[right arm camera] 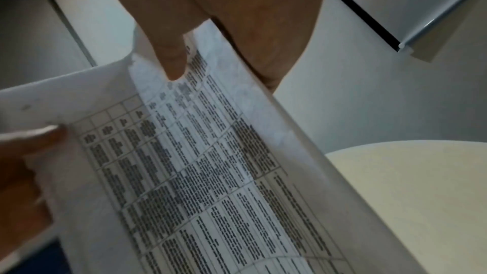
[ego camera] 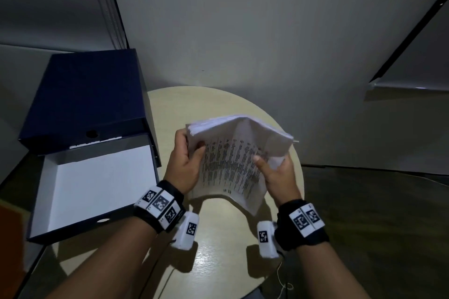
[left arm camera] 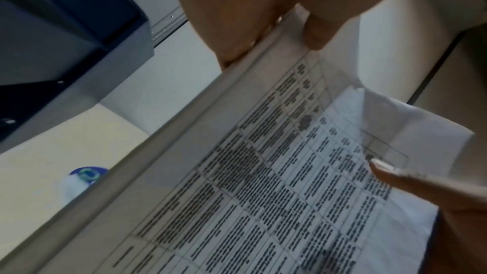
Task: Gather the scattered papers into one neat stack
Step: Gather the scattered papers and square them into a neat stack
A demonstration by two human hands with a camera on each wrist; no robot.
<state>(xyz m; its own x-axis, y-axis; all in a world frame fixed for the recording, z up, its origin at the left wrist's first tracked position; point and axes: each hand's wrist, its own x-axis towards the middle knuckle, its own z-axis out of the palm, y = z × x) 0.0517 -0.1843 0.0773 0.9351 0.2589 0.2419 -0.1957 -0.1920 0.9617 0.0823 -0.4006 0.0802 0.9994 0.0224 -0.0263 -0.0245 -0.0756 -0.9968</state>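
Both forearms reach in from the bottom of the head view, each wrist wearing a black band with coded tags. Past them, the left hand (ego camera: 185,158) and the right hand (ego camera: 277,172) hold the papers (ego camera: 233,162) between them above the round table (ego camera: 218,245), clear of its top. Each grip is closed on a side edge, thumb on the printed face and fingers behind, and the bundle bows in the middle with its far edges fanned and uneven. An open blue box (ego camera: 94,177) with a white inside sits on the table to the left. From the left wrist, the thumb (left arm camera: 316,34) presses the top sheet while the fingers clamp the thick edge of the bundle from behind, and a fingertip of the other hand touches a folded corner. From the right wrist, the thumb (right arm camera: 171,59) pins the printed page near its edge, with the bare table below. No loose sheets show anywhere, so gathering looks done and squaring is the step in hand. Next, I judge, comes loosening both grips slightly and tapping the bundle's edge on the table until the sheets align.
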